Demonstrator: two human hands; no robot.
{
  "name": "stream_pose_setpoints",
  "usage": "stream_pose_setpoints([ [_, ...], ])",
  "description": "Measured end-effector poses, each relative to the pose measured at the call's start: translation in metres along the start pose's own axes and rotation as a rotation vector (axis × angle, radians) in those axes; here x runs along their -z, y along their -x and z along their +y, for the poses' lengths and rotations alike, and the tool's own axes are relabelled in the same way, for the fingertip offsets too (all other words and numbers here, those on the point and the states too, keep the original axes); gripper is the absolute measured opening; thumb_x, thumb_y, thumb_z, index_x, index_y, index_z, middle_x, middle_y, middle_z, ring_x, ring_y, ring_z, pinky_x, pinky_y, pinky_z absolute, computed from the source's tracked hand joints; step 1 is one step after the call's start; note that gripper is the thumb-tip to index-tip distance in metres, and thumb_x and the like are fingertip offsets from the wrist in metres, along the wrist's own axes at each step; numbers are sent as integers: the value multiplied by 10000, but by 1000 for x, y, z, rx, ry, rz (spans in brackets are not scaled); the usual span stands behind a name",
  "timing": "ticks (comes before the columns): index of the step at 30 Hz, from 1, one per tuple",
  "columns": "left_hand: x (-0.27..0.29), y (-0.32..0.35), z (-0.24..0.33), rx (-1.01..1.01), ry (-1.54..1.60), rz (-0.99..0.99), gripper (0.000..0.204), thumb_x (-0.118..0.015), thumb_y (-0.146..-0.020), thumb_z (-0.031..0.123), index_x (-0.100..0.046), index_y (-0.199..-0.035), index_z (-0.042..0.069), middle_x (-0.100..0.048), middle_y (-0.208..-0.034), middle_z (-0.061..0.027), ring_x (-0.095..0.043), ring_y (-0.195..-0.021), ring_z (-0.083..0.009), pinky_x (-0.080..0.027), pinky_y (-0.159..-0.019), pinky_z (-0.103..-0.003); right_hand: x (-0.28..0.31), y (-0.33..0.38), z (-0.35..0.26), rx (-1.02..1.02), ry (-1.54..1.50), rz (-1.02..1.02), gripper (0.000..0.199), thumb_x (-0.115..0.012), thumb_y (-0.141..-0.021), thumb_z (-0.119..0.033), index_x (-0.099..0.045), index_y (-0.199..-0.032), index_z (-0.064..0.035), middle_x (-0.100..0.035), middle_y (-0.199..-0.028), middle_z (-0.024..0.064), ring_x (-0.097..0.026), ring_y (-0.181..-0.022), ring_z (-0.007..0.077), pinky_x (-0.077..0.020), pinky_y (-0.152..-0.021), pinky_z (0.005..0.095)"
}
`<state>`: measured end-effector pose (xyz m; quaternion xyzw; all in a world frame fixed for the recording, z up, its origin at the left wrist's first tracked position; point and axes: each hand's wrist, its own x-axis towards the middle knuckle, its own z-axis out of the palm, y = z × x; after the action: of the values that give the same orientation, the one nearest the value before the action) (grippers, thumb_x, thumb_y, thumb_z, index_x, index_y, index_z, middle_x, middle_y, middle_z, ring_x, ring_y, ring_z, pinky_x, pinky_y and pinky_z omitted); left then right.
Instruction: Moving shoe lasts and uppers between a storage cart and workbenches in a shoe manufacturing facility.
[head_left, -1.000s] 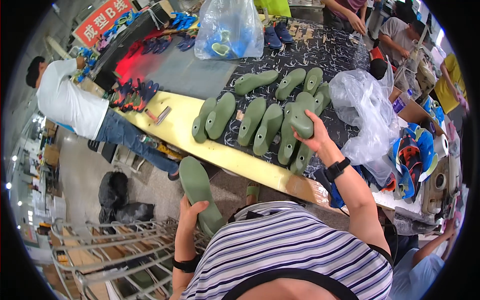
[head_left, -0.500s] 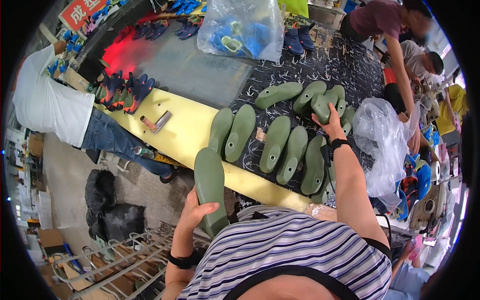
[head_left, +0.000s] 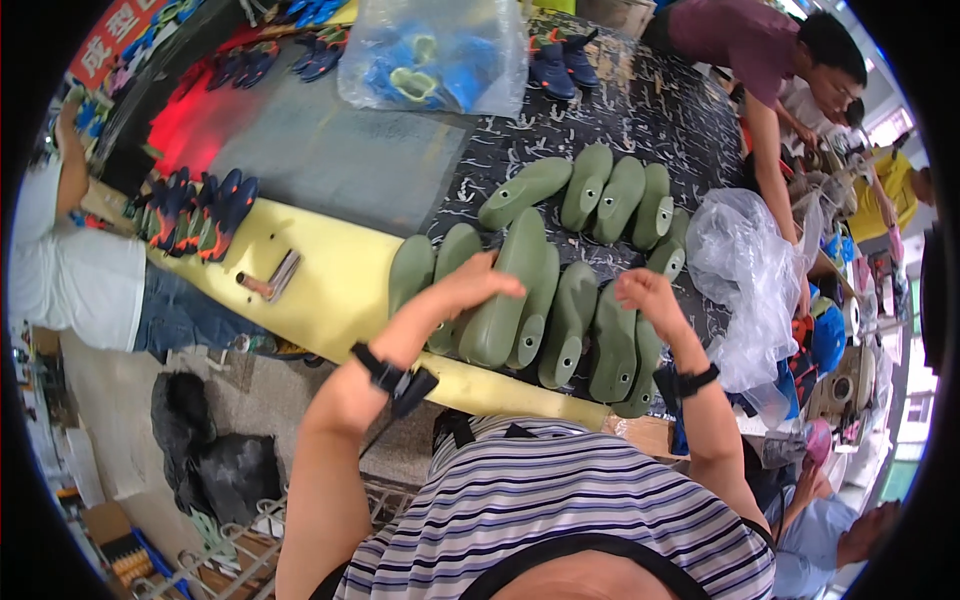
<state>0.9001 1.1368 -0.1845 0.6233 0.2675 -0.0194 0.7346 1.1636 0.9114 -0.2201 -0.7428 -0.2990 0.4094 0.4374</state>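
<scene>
My left hand (head_left: pixel 478 285) is closed around a green shoe last (head_left: pixel 503 300), thumb on its upper face. That last stands slanted above the front row, partly covering the lasts behind it. My right hand (head_left: pixel 650 302) has its fingers curled in, with nothing visible in them, just over another green last (head_left: pixel 613 345) in the front row. Several more lasts lie side by side here, among them one in front (head_left: pixel 570 325) with a round hole near its end. Behind them is a back row of green lasts (head_left: pixel 620 200).
The table has a yellow strip (head_left: pixel 330 255) with a metal tool (head_left: pixel 270 278) on it. Dark sports shoes (head_left: pixel 200 215) stand at left, a bag of blue shoes (head_left: pixel 430 60) at the back. Clear plastic (head_left: pixel 745 290) lies at right near a person (head_left: pixel 725 45); another person (head_left: pixel 80 280) stands left.
My left hand has brought its last from beside my body up over the front row. My right hand has let go of a last at the back and drawn nearer to me.
</scene>
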Motion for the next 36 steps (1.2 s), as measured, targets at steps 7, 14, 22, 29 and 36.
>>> stream_pose_setpoints([
  [7, 13, -150, 15, 143, -528, 218, 602, -711, -597, 441, -673, -885, -87, -678, -886, -212, -665, -820, -306, -510, -723, -380, -35, 97, 0, 260, 688, 205, 456, -668, -804, -285, -569, -1153, -10, -496, -1252, 256, -467, -1165, 415, -380, -972, 483],
  [14, -20, -201, 33, 77, -1150, 385, 804, -674, -642, 574, -577, -1142, -47, -581, -1160, -265, -588, -1061, -376, -475, -891, -426, -44, 114, 24, 330, 929, 308, 548, -707, -732, -248, -516, -1191, -18, -458, -1227, 272, -457, -1159, 415, -372, -952, 464],
  [22, -8, -200, 30, -340, -1442, 656, 480, -742, -724, 291, -605, -1077, -5, -525, -1094, -211, -568, -971, -397, -469, -845, -468, -43, 121, 25, 400, 903, 290, 447, -640, -750, -189, -526, -1152, -31, -466, -1181, 281, -506, -1079, 410, -424, -895, 453],
  [29, -28, -167, 17, -504, -1332, 436, 414, -701, -749, 222, -611, -1076, -14, -549, -1079, -183, -565, -982, -350, -438, -860, -459, -45, 123, 38, 475, 862, 396, 373, -624, -749, -175, -546, -1084, -31, -492, -1164, 267, -549, -1019, 396, -459, -857, 441],
  [36, -113, -77, 36, -569, -1095, 277, 408, -713, -743, 206, -606, -1074, -7, -553, -1092, -169, -549, -1012, -356, -424, -881, -429, -38, 126, 48, 504, 821, 402, 332, -595, -817, -242, -557, -1038, 3, -510, -1170, 293, -532, -1069, 428, -455, -883, 448],
])
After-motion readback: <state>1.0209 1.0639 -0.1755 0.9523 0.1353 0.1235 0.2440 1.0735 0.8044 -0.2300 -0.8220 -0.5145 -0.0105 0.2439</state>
